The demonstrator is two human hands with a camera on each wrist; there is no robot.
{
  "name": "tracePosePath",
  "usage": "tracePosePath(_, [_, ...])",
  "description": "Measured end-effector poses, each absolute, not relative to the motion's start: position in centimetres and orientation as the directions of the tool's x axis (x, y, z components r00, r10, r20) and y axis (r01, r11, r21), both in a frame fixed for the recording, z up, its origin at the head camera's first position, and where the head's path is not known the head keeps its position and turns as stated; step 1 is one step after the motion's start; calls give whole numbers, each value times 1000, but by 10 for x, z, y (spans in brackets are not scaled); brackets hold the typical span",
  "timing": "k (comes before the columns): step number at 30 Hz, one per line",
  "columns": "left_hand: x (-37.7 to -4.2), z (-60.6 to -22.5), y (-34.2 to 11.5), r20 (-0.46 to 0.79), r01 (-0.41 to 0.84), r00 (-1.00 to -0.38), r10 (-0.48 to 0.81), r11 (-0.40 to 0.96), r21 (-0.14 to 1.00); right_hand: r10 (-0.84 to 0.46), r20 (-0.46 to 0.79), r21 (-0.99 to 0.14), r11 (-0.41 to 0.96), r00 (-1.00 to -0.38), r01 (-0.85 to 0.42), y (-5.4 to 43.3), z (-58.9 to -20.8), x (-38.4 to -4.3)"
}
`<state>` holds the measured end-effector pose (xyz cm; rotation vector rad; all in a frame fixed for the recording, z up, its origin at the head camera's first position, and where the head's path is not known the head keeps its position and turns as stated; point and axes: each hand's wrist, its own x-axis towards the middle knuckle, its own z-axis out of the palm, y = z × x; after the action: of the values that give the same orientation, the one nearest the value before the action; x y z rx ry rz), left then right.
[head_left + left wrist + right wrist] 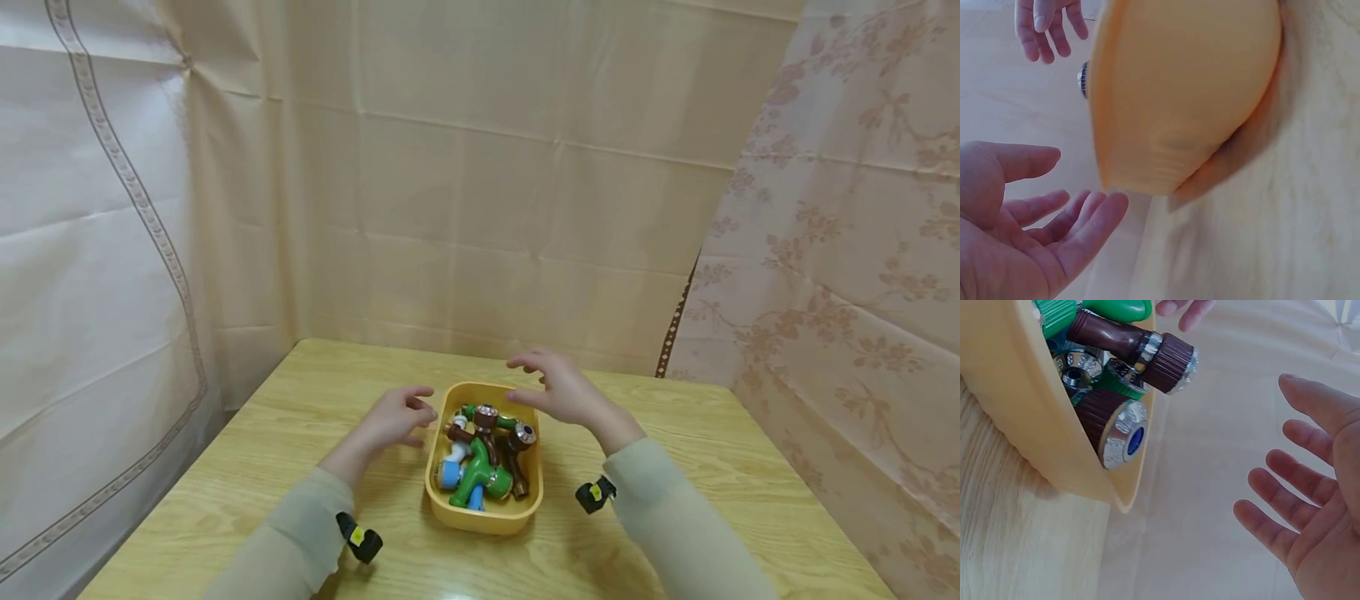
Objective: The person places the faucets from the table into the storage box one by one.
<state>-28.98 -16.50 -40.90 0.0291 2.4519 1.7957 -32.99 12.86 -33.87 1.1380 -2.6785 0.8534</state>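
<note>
A yellow plastic basket [480,522] stands on the table, holding several plastic water taps. In it lie a green tap [477,477], a brown tap [514,462] with a ribbed, silver-ringed knob, more brown ones, a white piece [457,452] and blue parts. The left hand [393,419] hovers at the basket's left rim, fingers relaxed and nothing in them. Above the far right corner the right hand [562,390] is raised, fingers spread, holding nothing. In the right wrist view, a brown knob [1125,434] with a blue centre shows inside the near wall.
The light wooden table [300,500] extends around the basket on all sides. Beige cloth [480,208] hangs behind it, with curtains at left and right. Black wrist cameras [360,539] are strapped to both sleeves.
</note>
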Motion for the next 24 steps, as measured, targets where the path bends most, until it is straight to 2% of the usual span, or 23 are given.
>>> tracePosePath(11, [-292, -395, -179, 69, 92, -995, 66, 461, 883, -592, 356, -441, 575, -723, -689, 144, -338, -323])
tracePosePath(17, [-293, -396, -183, 170, 184, -982, 79, 579, 794, -576, 377, -419, 593, -726, -688, 150, -342, -318])
tracePosePath(24, [-292, -403, -188, 308, 333, -938, 159, 661, 672, -583, 388, -379, 605, -714, -700, 158, -349, -313])
